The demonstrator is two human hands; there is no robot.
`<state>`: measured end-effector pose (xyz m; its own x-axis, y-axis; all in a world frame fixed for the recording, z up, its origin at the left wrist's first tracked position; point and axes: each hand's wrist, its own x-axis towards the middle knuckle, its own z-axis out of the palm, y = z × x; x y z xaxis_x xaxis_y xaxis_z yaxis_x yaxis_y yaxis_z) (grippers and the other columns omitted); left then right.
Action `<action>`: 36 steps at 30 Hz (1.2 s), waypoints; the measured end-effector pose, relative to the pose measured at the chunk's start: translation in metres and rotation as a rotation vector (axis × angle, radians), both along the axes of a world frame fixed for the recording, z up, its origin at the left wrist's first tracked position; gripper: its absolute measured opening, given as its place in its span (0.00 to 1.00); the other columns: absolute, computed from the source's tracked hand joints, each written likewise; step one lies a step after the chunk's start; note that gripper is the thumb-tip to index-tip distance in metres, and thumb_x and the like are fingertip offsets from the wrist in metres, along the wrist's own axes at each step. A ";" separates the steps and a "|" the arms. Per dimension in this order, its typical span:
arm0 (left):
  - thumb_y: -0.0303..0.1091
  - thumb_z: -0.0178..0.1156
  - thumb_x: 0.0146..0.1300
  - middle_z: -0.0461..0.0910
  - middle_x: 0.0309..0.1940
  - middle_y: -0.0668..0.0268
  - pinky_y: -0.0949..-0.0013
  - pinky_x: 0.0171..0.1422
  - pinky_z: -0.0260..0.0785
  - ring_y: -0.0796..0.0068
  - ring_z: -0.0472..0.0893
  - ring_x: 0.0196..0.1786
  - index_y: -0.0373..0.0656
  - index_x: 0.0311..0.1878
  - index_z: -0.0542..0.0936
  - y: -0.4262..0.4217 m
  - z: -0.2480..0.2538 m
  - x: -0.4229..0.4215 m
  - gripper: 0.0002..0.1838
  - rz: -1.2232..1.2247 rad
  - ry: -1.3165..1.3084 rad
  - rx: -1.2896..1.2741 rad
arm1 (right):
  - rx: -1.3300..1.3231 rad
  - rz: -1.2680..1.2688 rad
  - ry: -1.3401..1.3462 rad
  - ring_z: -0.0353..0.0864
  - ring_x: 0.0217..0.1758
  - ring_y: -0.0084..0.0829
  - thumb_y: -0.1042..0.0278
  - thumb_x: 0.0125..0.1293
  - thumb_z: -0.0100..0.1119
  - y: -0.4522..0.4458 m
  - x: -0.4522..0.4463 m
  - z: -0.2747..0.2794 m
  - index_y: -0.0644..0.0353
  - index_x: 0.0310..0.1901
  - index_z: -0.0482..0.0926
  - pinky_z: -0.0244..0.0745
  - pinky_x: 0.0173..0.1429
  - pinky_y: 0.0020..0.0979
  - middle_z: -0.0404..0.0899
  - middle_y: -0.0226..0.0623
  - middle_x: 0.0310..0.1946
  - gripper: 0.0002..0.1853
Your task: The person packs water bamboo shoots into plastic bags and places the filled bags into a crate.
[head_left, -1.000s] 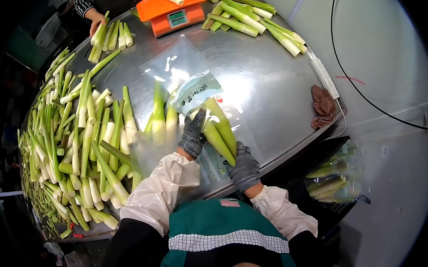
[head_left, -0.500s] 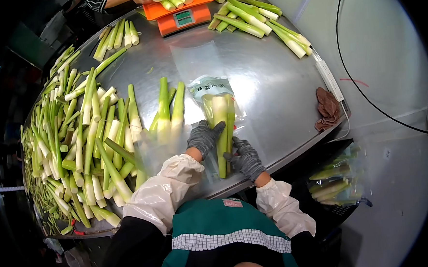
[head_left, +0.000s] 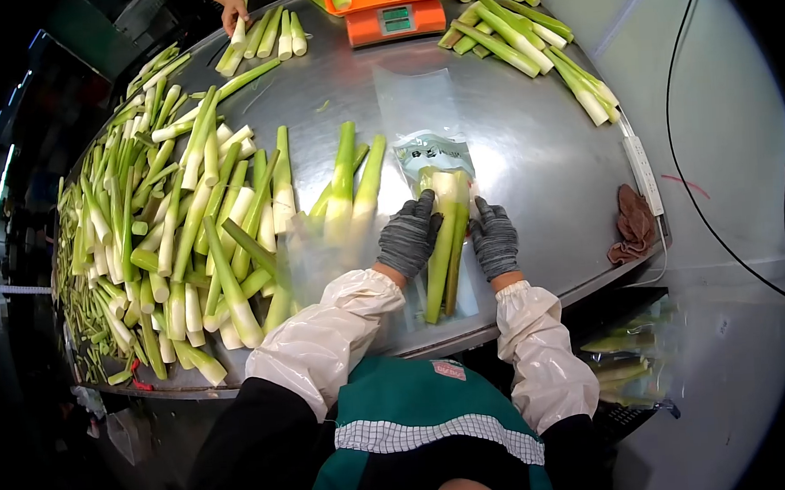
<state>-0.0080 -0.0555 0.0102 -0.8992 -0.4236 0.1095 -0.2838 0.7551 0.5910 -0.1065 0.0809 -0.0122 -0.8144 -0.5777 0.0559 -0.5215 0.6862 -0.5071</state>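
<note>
Several water bamboo shoots (head_left: 447,260), pale at the far end and green toward me, lie in a bundle before me. Their far ends are at a clear plastic bag (head_left: 433,145) with a printed band. My left hand (head_left: 410,237), in a grey glove, is closed at the bundle's left side, its thumb against the shoots. On the right side my gloved right hand (head_left: 495,238) has its fingers curled at the bag's edge. Clear film is hard to trace around the fingers. Left of the bundle lie a few separate shoots (head_left: 343,181).
A large pile of shoots (head_left: 171,248) covers the table's left. An orange scale (head_left: 396,21) stands at the far side, more shoots (head_left: 523,30) to its right. A co-worker's hand (head_left: 231,9) touches shoots at the back. A brown cloth (head_left: 633,223) and power strip (head_left: 643,174) line the right edge.
My right hand has moved up from the bundle's near end to its upper right side. The view has shifted, and the co-worker's hand has gone from the scale to the shoots beside it.
</note>
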 end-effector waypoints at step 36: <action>0.34 0.48 0.57 0.72 0.21 0.52 0.59 0.32 0.64 0.50 0.72 0.27 0.38 0.29 0.70 -0.027 0.046 -0.034 0.08 0.133 0.217 0.262 | -0.884 -0.385 -0.750 0.71 0.14 0.27 0.75 0.55 0.50 -0.030 0.005 0.106 0.67 0.32 0.64 0.70 0.16 0.26 0.71 0.39 0.20 0.07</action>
<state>-0.0417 -0.0821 0.0561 -0.8022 -0.5741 0.1639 -0.2159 0.5349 0.8169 -0.1016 0.0506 0.0942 -0.9229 -0.2929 -0.2499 0.2621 -0.0024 -0.9650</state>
